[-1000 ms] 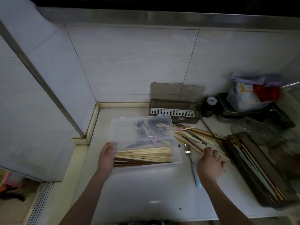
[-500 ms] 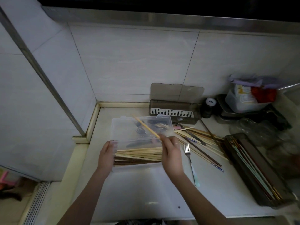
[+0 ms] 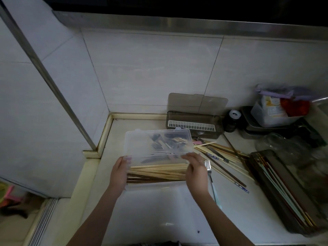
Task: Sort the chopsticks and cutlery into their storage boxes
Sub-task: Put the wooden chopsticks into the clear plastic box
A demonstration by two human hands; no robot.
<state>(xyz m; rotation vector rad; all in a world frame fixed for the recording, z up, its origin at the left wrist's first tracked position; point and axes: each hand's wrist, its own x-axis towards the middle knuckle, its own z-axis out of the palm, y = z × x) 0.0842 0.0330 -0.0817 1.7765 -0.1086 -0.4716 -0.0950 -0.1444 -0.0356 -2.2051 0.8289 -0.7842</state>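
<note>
Clear plastic storage box [image 3: 184,138], lid up, centre of white counter [image 3: 159,210]: pale wooden chopsticks [image 3: 159,170] inside, long axis left-right. Left hand [image 3: 119,173] grips its left end; right hand [image 3: 196,170], fingers curled, grips the right end. Loose chopsticks [image 3: 225,151] and steel fork [image 3: 208,166] just right, nearest right hand.

clear box [image 3: 142,139]: see-through plastic, smooth, faintly frosted, with a hinged lid.
chopsticks in the clear box [image 3: 159,172]: pale bare wood, matt; darker brown ones at its near edge.
loose chopsticks [image 3: 225,153], right of the clear box: pale wood and dark glossy sticks.
fork [image 3: 208,166], just right of the clear box: shiny metal.
dark tray [image 3: 284,210], far right of the clear box: smoky tinted plastic.
counter [image 3: 159,215]: white, smooth, glossy.
wall tiles [image 3: 150,71], behind the clear box: pale, smooth, satin.
</note>
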